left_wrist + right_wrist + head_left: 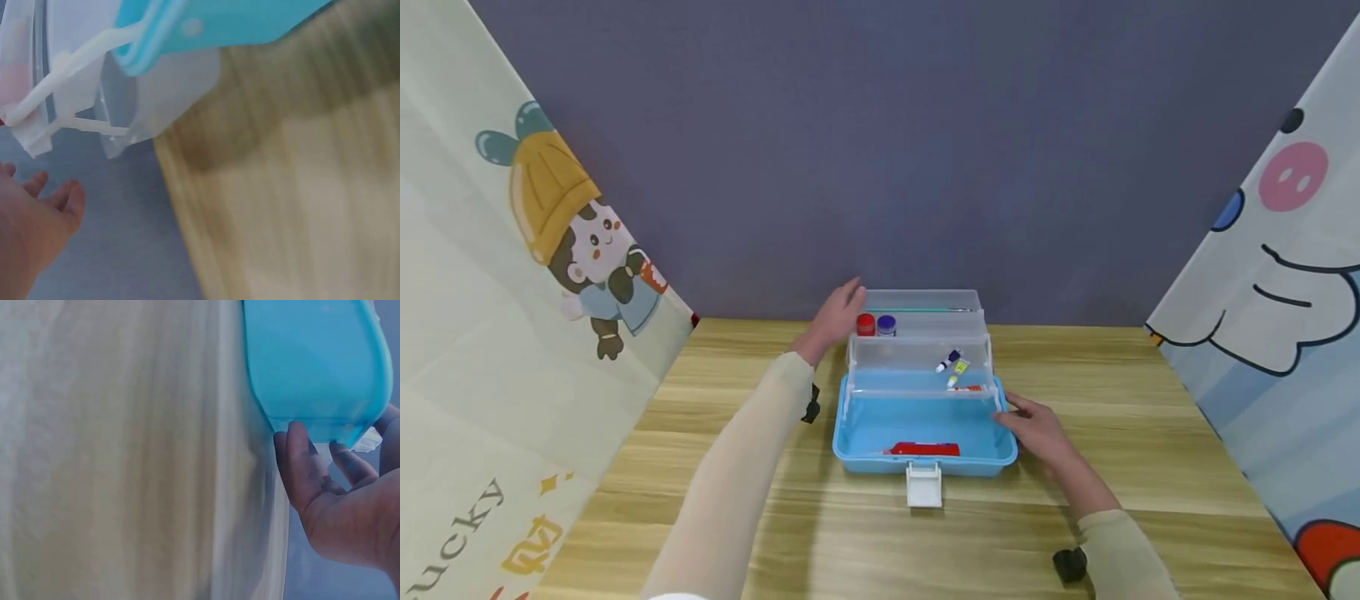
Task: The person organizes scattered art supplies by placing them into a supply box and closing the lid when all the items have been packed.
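Your left hand (838, 315), loosely bent and holding nothing, is just beside the left end of the clear trays (891, 358), which run left to right. Your right hand (1039, 431) touches the box's (876, 462) right end, fingers part-bent; you cannot tell whether it grips.

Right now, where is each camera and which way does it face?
Head: on the head, facing forward and down at the box; left hand, right hand, sleeves show.
Left wrist: worn there, facing the box's side; left hand shows.
Right wrist: worn there, facing the box's other side; right hand shows.
Wrist views share box and table.
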The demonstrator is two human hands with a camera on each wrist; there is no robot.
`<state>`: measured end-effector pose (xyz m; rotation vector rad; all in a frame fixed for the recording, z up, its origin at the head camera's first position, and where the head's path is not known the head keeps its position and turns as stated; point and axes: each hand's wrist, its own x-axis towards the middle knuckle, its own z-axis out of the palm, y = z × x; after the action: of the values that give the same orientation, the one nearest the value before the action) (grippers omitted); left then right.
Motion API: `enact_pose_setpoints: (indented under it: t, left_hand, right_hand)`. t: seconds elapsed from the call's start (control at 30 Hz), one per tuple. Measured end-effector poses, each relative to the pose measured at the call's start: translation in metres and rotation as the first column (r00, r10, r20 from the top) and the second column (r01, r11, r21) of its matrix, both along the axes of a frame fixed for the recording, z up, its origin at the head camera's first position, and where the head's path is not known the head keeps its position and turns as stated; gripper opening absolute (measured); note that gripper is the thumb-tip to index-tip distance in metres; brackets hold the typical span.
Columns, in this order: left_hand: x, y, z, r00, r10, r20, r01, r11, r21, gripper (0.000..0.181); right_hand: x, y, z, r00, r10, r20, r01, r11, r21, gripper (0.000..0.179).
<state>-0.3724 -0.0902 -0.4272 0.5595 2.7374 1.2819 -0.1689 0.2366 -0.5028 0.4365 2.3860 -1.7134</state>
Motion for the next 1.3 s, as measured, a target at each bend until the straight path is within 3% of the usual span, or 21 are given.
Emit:
enact_pose_setpoints:
  t: [0.13, 0.3, 0.33, 0.47, 0.57, 0.7, 0.83, 0.97, 1.07, 1.2, 1.3]
  left_hand:
    - [0.004, -0.008, -0.016, 0.995, 0.056, 0.086, -0.068, 0.987, 0.144, 0.069]
    - [0.010, -0.018, -0.032, 0.975, 0.062, 0.211, -0.116, 0.960, 0.254, 0.075]
    - [0.014, -0.020, -0.030, 0.971, 0.052, 0.233, -0.116, 0.956, 0.271, 0.074]
    - [0.015, -0.026, -0.042, 0.965, 0.030, 0.260, -0.119, 0.936, 0.332, 0.074]
    - [0.015, -0.029, -0.057, 0.946, 0.020, 0.323, -0.146, 0.917, 0.371, 0.074]
    - [0.019, -0.028, -0.067, 0.911, -0.005, 0.411, -0.188, 0.884, 0.429, 0.080]
    - [0.022, -0.025, -0.073, 0.894, -0.008, 0.449, -0.220, 0.865, 0.452, 0.087]
    - [0.022, -0.025, -0.072, 0.849, -0.046, 0.526, -0.263, 0.827, 0.497, 0.088]
    - [0.019, -0.027, -0.069, 0.817, -0.096, 0.568, -0.267, 0.811, 0.520, 0.090]
    - [0.016, -0.031, -0.070, 0.805, -0.146, 0.575, -0.231, 0.815, 0.531, 0.094]
    - [0.016, -0.034, -0.071, 0.796, -0.178, 0.578, -0.219, 0.807, 0.549, 0.093]
  right_hand:
    - [-0.004, 0.002, 0.004, 1.000, 0.028, 0.000, -0.028, 0.999, 0.021, 0.069]
    - [-0.015, 0.008, 0.004, 0.997, 0.033, -0.077, -0.030, 0.999, 0.036, 0.078]
    - [-0.018, 0.010, 0.004, 0.995, 0.032, -0.090, -0.031, 0.999, 0.016, 0.078]
    - [-0.027, 0.021, 0.002, 0.993, 0.062, -0.102, -0.071, 0.993, -0.095, 0.075]
    - [-0.035, 0.028, 0.006, 0.994, 0.070, -0.080, -0.083, 0.980, -0.183, 0.068]
    - [-0.055, 0.032, 0.011, 0.997, 0.073, -0.033, -0.079, 0.969, -0.235, 0.063]
    - [-0.080, 0.035, 0.012, 0.995, 0.103, 0.005, -0.098, 0.958, -0.269, 0.062]
    - [-0.102, 0.038, 0.013, 0.989, 0.141, 0.033, -0.127, 0.953, -0.276, 0.060]
    - [-0.112, 0.039, 0.014, 0.987, 0.157, 0.037, -0.142, 0.954, -0.266, 0.057]
    - [-0.121, 0.036, 0.013, 0.979, 0.203, 0.011, -0.194, 0.952, -0.238, 0.052]
    - [-0.125, 0.033, 0.010, 0.976, 0.217, -0.010, -0.214, 0.953, -0.215, 0.048]
